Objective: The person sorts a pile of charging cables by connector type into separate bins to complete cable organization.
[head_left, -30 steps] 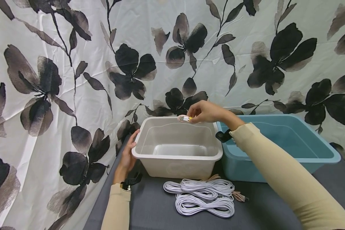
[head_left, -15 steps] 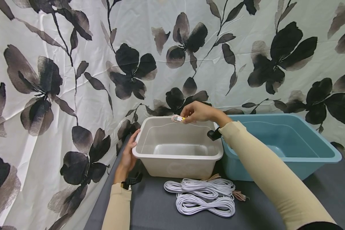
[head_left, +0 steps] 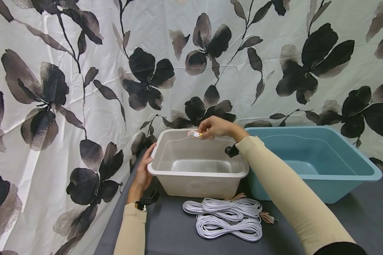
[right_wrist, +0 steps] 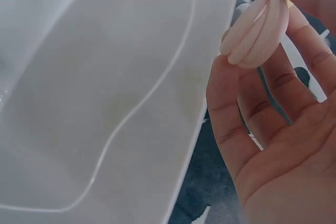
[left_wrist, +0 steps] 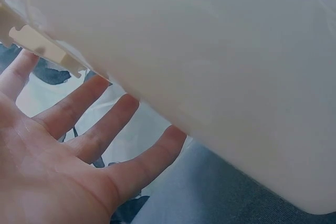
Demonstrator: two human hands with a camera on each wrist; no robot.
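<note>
My right hand (head_left: 217, 126) pinches a small coiled cable (head_left: 194, 134) over the far rim of the beige plastic tub (head_left: 198, 186). In the right wrist view the coil's pale pink loops (right_wrist: 257, 32) hang between thumb and fingers, with a bit of yellow at the top. A white plug end shows on it in the head view. My left hand (head_left: 143, 173) is at the tub's left side, its fingers nearly straight; in the left wrist view the fingertips (left_wrist: 170, 140) meet the tub wall (left_wrist: 210, 66).
A larger blue tub (head_left: 338, 184) stands right of the beige one, partly behind my right sleeve. Bundled white cables (head_left: 228, 226) lie on the grey surface (head_left: 169, 226) in front, with a tan cable (head_left: 267, 217) beside them. A floral curtain (head_left: 178, 85) hangs behind.
My right hand has moved left along the far rim of the beige tub and slightly down, carrying the coiled cable. My left hand has stayed at the tub's side.
</note>
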